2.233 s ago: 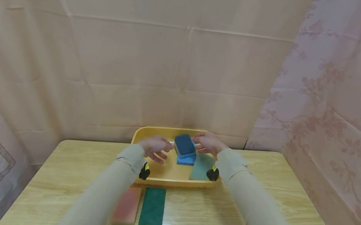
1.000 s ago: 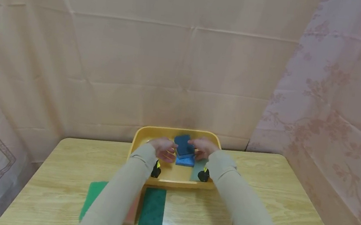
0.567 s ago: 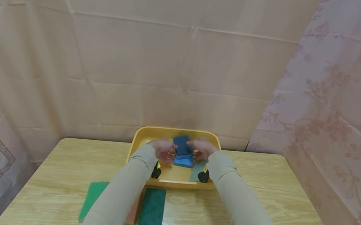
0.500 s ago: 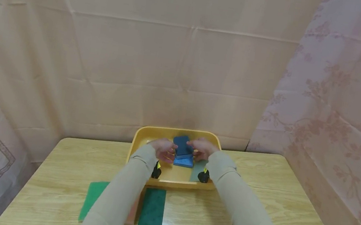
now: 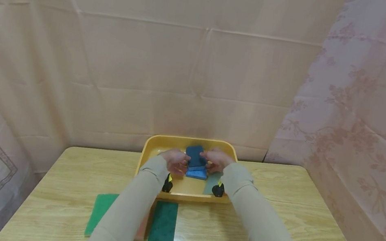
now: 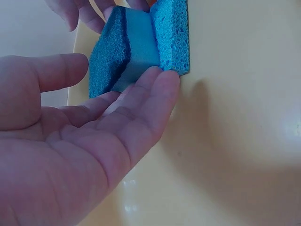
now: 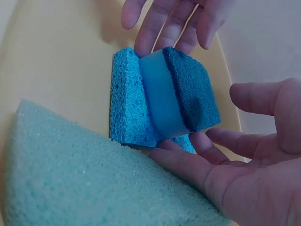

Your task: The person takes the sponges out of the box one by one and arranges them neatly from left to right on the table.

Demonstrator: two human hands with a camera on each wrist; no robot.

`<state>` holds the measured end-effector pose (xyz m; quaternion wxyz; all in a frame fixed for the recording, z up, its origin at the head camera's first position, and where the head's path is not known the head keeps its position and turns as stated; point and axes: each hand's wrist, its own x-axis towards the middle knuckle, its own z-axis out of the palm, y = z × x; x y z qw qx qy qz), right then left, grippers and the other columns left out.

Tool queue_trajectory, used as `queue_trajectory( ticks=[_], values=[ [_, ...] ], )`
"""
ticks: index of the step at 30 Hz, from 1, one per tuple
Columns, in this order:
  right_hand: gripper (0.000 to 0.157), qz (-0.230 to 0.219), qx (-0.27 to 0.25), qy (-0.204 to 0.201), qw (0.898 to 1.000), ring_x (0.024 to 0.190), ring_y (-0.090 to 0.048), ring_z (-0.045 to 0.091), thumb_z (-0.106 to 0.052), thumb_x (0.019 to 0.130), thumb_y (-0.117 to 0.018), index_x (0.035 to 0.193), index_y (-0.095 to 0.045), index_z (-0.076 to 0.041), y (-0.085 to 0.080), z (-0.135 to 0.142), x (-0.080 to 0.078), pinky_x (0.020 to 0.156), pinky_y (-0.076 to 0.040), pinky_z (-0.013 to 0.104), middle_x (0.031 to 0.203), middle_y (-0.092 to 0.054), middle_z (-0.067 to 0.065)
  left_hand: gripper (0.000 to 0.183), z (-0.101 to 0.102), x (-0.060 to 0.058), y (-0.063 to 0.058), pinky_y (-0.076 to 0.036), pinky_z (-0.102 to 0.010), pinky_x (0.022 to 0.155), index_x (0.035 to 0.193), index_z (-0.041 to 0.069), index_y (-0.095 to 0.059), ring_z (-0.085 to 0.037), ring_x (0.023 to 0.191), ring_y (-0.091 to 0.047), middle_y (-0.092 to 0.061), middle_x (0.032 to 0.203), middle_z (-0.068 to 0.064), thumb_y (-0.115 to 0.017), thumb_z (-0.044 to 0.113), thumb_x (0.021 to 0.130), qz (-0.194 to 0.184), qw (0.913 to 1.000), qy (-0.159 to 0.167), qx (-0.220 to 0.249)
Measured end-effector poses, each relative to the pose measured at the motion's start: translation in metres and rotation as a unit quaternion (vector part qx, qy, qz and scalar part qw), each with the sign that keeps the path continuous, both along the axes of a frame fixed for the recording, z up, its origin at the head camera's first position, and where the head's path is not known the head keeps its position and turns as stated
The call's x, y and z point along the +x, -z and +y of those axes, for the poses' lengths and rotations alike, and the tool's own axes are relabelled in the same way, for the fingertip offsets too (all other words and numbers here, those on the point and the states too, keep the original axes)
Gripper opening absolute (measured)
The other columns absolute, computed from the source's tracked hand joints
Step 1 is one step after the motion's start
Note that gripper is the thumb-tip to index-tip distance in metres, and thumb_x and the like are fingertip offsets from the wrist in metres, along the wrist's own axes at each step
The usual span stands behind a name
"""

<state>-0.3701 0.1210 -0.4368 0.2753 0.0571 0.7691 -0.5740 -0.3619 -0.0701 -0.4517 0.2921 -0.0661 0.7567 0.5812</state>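
Observation:
A sponge with a dark blue scouring layer [image 5: 194,155] lies on a bright blue porous sponge [image 7: 126,101] inside the yellow tray [image 5: 189,197]. My left hand [image 5: 175,160] is at their left side; in the left wrist view its extended fingertips meet the lower edges of both sponges, with the thumb raised off them. On the opposite side, my right hand [image 5: 218,160] has its fingertips at the sponges' edges, thumb apart from the scouring layer. A pale green sponge [image 7: 80,165] lies in the tray below my right hand, partly hidden by it.
On the wooden table [image 5: 312,219], in front of the tray, lie a dark green pad [image 5: 163,223], a pink one [image 5: 142,228] mostly under my left sleeve, and a bright green one [image 5: 101,208]. Beige cloth [image 5: 184,74] hangs behind the table.
Both hands have moved inward to the two blue sponges. The sponges have shifted slightly between them. As my left arm moved right, the bright green pad came into view and the pink one became more covered.

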Motion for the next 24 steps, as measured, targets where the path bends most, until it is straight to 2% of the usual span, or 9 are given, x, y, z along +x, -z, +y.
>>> queue_trajectory(
  ticks=[8, 12, 17, 24],
  values=[
    [0.062, 0.008, 0.010, 0.000, 1.000, 0.129, -0.049, 0.047, -0.017, 0.104, -0.056, 0.152, -0.026, 0.009, 0.0046, -0.0011, 0.0006, 0.104, -0.046, 0.057, 0.151, -0.034, 0.030, 0.051, -0.0005, 0.0019, -0.0026, -0.052, -0.049, 0.099, 0.148, -0.007, -0.034, -0.038, 0.119, -0.061, -0.052, 0.139, -0.027, -0.052, 0.015, 0.105, -0.006, 0.9999, 0.005, 0.011],
    [0.059, 0.013, 0.014, 0.001, 1.000, 0.127, -0.050, 0.046, -0.018, 0.104, -0.057, 0.149, -0.030, 0.009, 0.0060, -0.0004, 0.0003, 0.103, -0.046, 0.056, 0.149, -0.037, 0.029, 0.052, 0.0005, 0.0012, -0.0033, -0.051, -0.049, 0.100, 0.149, -0.006, -0.032, -0.038, 0.119, -0.061, -0.052, 0.137, -0.026, -0.052, 0.015, 0.105, -0.010, 0.9999, 0.000, 0.010],
    [0.055, 0.011, 0.016, 0.002, 1.000, 0.126, -0.051, 0.045, -0.018, 0.104, -0.058, 0.146, -0.034, 0.009, 0.0058, -0.0022, 0.0006, 0.103, -0.046, 0.056, 0.146, -0.038, 0.027, 0.047, -0.0012, 0.0018, -0.0033, -0.052, -0.048, 0.099, 0.145, -0.006, -0.037, -0.038, 0.117, -0.062, -0.053, 0.133, -0.025, -0.052, 0.016, 0.105, -0.009, 0.9999, 0.000, 0.004],
    [0.058, 0.008, 0.016, -0.006, 1.000, 0.129, -0.049, 0.045, -0.018, 0.104, -0.057, 0.149, -0.032, 0.010, 0.0045, -0.0053, 0.0014, 0.105, -0.045, 0.055, 0.148, -0.037, 0.028, 0.049, -0.0035, 0.0021, -0.0031, -0.053, -0.047, 0.098, 0.147, -0.007, -0.038, -0.037, 0.115, -0.063, -0.052, 0.137, -0.025, -0.051, 0.016, 0.106, -0.010, 0.9999, 0.004, -0.007]
  ],
)
